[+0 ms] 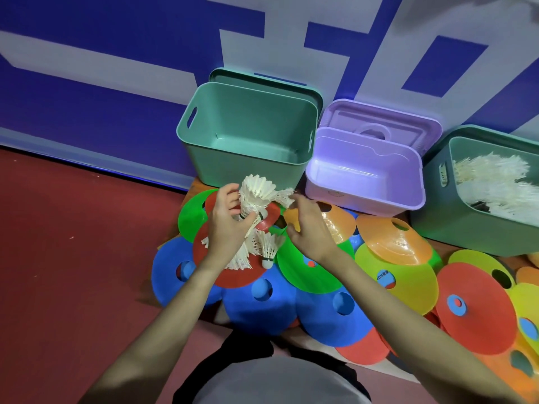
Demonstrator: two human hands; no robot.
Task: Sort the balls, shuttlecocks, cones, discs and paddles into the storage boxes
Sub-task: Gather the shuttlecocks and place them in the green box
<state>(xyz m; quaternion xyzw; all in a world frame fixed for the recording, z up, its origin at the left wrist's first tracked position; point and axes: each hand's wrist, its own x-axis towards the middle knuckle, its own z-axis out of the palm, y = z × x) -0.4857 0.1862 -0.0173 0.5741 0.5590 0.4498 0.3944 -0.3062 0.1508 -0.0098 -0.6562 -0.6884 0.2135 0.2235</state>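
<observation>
Several shuttlecocks (256, 196) sit bunched in your left hand (226, 228), its grip curled round their cork ends, feathers fanning up past your fingers. One more shuttlecock (268, 252) lies just below that grip on a red disc (233, 272). Your right hand (312, 228) hovers beside the bunch, fingers relaxed, apparently holding nothing. Beyond the grip stands a green box (248, 158).

The right-hand green box (478, 199) is cut off by the frame's right edge. A dark item (481, 206) among its shuttlecocks cannot be identified. The left hand (226, 225) conceals the shuttlecock bases it grips. Print on the yellow disc (399, 275) at centre right is too small to read.
</observation>
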